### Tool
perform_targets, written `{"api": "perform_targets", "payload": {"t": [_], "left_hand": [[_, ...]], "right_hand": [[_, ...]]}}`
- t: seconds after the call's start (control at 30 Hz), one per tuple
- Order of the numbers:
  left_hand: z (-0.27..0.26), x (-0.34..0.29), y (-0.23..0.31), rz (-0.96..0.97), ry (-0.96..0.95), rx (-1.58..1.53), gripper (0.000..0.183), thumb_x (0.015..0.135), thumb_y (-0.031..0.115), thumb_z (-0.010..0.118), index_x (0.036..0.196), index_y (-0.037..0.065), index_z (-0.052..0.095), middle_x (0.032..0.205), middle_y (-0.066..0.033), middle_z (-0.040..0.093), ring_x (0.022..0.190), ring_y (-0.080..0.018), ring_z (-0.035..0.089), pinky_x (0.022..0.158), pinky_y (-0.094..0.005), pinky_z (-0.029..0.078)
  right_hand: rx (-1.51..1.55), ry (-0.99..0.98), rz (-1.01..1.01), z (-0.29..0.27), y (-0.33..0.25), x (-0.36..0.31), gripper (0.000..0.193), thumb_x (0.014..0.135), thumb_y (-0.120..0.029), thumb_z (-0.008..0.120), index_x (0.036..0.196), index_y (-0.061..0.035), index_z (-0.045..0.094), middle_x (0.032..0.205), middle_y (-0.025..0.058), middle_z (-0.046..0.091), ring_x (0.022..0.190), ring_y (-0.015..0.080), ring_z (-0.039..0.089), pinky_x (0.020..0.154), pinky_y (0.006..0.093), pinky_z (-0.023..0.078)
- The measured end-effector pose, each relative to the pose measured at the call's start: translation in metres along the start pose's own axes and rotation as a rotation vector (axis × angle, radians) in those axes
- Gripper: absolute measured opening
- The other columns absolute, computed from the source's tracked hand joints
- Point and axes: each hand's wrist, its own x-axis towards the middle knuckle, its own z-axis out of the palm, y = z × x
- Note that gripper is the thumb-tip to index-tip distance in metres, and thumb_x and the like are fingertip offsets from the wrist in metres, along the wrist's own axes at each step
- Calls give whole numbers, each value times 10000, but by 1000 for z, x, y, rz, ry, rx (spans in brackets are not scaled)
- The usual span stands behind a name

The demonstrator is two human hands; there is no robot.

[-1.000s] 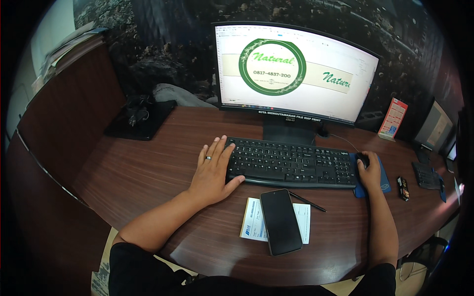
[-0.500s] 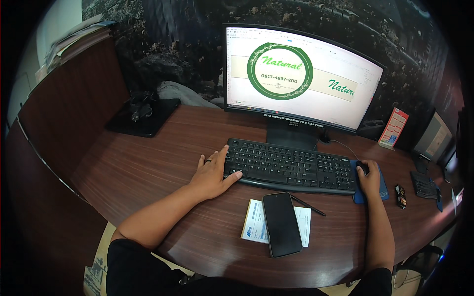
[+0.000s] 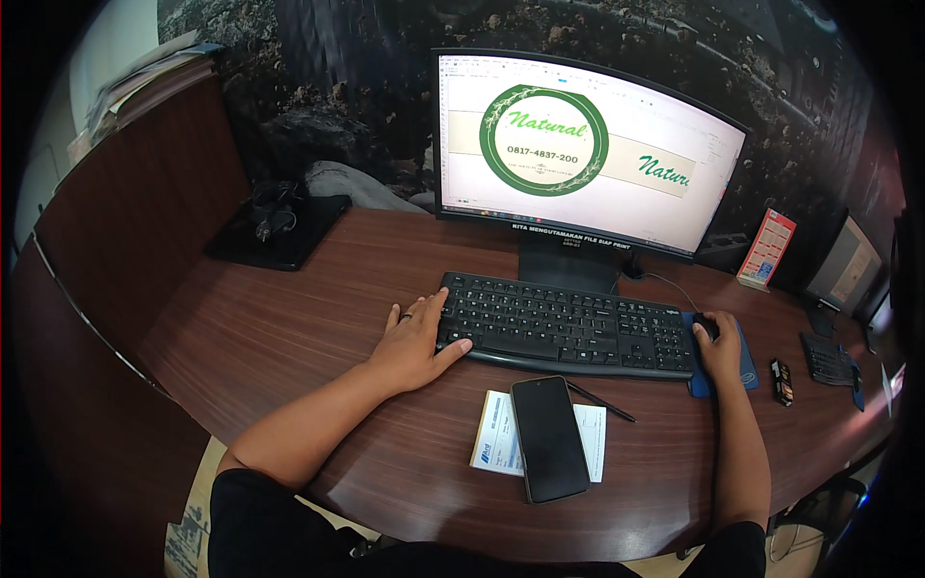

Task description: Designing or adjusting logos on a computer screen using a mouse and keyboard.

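My left hand (image 3: 412, 337) rests at the left end of a black keyboard (image 3: 568, 326), fingers apart, the thumb and a fingertip on its keys. A ring shows on one finger. At the keyboard's other end, my right hand (image 3: 719, 351) is curled over a black computer mouse (image 3: 708, 328) on a blue mouse pad (image 3: 748, 371). Behind the keyboard stands a monitor (image 3: 665, 197), its screen showing a green round wreath design with lettering on a cream band. Nearer to me, a dark-screened smartphone (image 3: 551, 438) lies across a white paper pad (image 3: 493, 433).
A black pen (image 3: 602, 402) lies beside the phone. Right of the mouse pad are a small dark pack (image 3: 781, 382), a red-and-white desk calendar (image 3: 768, 250) and a second keyboard (image 3: 827, 360). Cables sit on a black flat base (image 3: 299, 241) at left, near a wooden partition (image 3: 145, 173).
Both hands keep their places on the keyboard and mouse. The picture shifts very slightly; nothing on the desk has visibly moved.
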Motion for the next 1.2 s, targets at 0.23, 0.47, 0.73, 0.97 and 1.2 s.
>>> {"api": "perform_targets", "payload": {"t": [0.23,0.47,0.73,0.97,1.2], "left_hand": [[1,0,-1,-1,-6,21,902,992,570,533,1583,-28,206,1567,-327,349,1512,-436,278,1231,-607,135],[3,1,-3,9,-12,44,905,989,607,506,1584,-14,226,1580,-319,335,1520,-429,263,1229,-616,140],[3,1,-4,5,-17,48,895,990,602,509,1585,-6,232,1589,-310,326,1524,-428,254,1230,-618,132],[6,1,-7,21,-4,49,889,989,594,517,1584,-3,237,1587,-313,329,1523,-433,254,1228,-622,133],[4,0,-4,22,-6,37,881,990,592,519,1580,-2,246,1587,-315,325,1523,-440,247,1227,-624,130]], "right_hand": [[-13,-8,-13,-2,-6,-1,305,842,-123,781,1101,4,679,1166,169,642,1100,354,633,960,398,498],[-9,-2,-28,-1,0,-1,317,838,-123,782,1108,5,677,1161,167,645,1097,348,634,956,394,496],[-3,-16,-15,-1,-2,0,316,839,-122,780,1111,6,680,1181,174,644,1117,359,628,973,403,496],[-2,17,2,1,0,0,312,840,-124,780,1102,13,681,1173,178,646,1102,358,636,963,400,502],[-12,10,-8,0,0,0,310,841,-122,777,1100,17,677,1162,182,647,1092,363,637,955,407,504]]}}
